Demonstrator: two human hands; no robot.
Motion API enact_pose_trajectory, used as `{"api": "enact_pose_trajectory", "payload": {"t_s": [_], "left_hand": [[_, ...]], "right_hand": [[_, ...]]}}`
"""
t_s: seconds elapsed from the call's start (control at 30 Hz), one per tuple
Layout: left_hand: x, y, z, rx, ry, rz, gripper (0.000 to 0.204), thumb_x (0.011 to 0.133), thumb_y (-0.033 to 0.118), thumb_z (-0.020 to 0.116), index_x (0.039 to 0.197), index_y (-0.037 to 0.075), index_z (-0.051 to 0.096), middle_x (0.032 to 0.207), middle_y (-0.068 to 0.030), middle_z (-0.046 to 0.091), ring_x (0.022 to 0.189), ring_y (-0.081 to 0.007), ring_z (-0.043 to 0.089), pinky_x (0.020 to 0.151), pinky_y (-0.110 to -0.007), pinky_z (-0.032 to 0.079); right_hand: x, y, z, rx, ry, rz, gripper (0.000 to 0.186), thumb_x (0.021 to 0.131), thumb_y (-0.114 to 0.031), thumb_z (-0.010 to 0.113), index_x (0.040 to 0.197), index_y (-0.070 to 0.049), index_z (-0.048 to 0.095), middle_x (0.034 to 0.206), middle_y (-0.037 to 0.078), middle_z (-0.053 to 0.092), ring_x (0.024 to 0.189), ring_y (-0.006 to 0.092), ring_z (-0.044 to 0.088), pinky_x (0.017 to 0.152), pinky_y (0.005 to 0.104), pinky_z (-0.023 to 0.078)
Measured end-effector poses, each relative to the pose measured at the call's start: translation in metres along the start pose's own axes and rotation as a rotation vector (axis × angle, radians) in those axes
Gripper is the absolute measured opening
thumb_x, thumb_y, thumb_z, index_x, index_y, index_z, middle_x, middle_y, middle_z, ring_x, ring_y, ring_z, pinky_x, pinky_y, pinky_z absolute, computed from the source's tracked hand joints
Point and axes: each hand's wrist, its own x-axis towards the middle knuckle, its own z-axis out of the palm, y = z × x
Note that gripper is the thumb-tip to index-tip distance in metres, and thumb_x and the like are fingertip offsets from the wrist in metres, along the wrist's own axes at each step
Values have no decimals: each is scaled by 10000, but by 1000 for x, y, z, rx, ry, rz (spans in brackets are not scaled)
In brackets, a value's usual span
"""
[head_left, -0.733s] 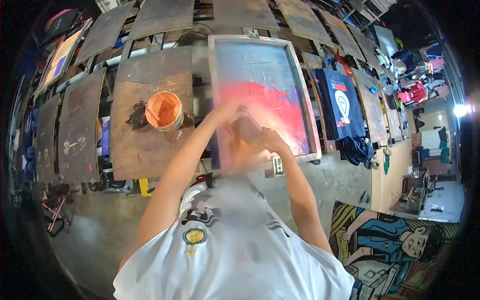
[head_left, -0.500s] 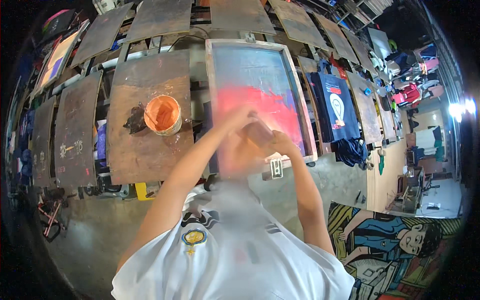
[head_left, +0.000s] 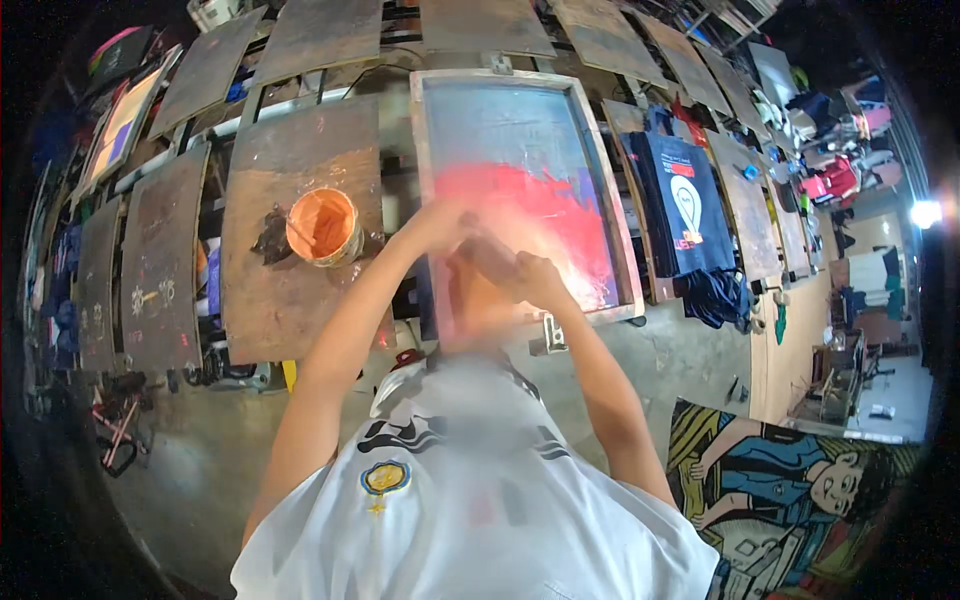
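Note:
A wooden-framed printing screen (head_left: pixel 602 200) lies in front of me, its mesh (head_left: pixel 500 115) blue-grey at the far end and smeared with red and orange ink (head_left: pixel 530 200) across the middle and near part. Both my hands grip a squeegee (head_left: pixel 491 258) slanting over the near half of the mesh. My left hand (head_left: pixel 445 226) is closed around its far left end, blurred. Closed on its right end is my right hand (head_left: pixel 538 280). The squeegee's lower edge is blurred, so its contact with the mesh is unclear.
An orange-stained ink tub (head_left: pixel 345 248) with a stick stands on a brown board (head_left: pixel 300 130) to the left, beside a dark crumpled rag (head_left: pixel 270 243). Dark printed tote bags (head_left: pixel 680 205) hang over a board at the right. A metal clamp (head_left: pixel 549 336) sits at the screen's near edge.
The squeegee and both my hands have shifted left over the screen, the left hand slightly farther from my right one. The whole view has turned slightly.

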Motion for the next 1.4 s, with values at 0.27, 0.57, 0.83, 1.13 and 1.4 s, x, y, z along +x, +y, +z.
{"api": "enact_pose_trajectory", "payload": {"t_s": [0.27, 0.57, 0.83, 1.13, 1.4], "left_hand": [[-104, 30, 32, 28, 326, -172, 240, 756, 113, 778, 935, -4, 668, 884, -136, 683, 845, -284, 653, 756, -374, 512], [-161, 81, 143, 159, 551, -362, 335, 630, 159, 849, 905, 25, 711, 935, -107, 707, 916, -312, 637, 807, -398, 505], [-123, 108, 213, 211, 807, -352, 332, 570, 144, 875, 835, 25, 713, 884, -89, 718, 871, -271, 622, 782, -367, 501], [-79, 132, 198, 66, 940, -307, 329, 625, 150, 877, 886, 37, 711, 875, -98, 701, 889, -278, 645, 796, -376, 509], [-78, 93, 122, 226, 947, -418, 327, 675, 182, 858, 905, 17, 696, 810, -129, 667, 741, -295, 649, 698, -378, 517]], "right_hand": [[-10, 17, 24, -468, -19, -409, 159, 842, -154, 623, 921, -16, 637, 927, 190, 691, 926, 351, 654, 769, 415, 555], [-42, 47, 29, -434, 243, -759, 289, 728, -181, 663, 993, -71, 628, 1043, 58, 623, 1032, 247, 570, 827, 388, 528], [-20, 86, -21, -321, 81, -880, 354, 667, -165, 716, 1014, -119, 658, 1080, 32, 630, 1027, 245, 554, 883, 361, 513], [6, 110, -58, -278, -11, -760, 132, 731, -96, 671, 861, -111, 689, 863, 53, 677, 921, 286, 600, 761, 417, 548], [83, 58, -35, -316, 47, -807, 170, 763, -79, 644, 902, -141, 720, 945, 49, 706, 975, 290, 615, 785, 422, 555]]}}
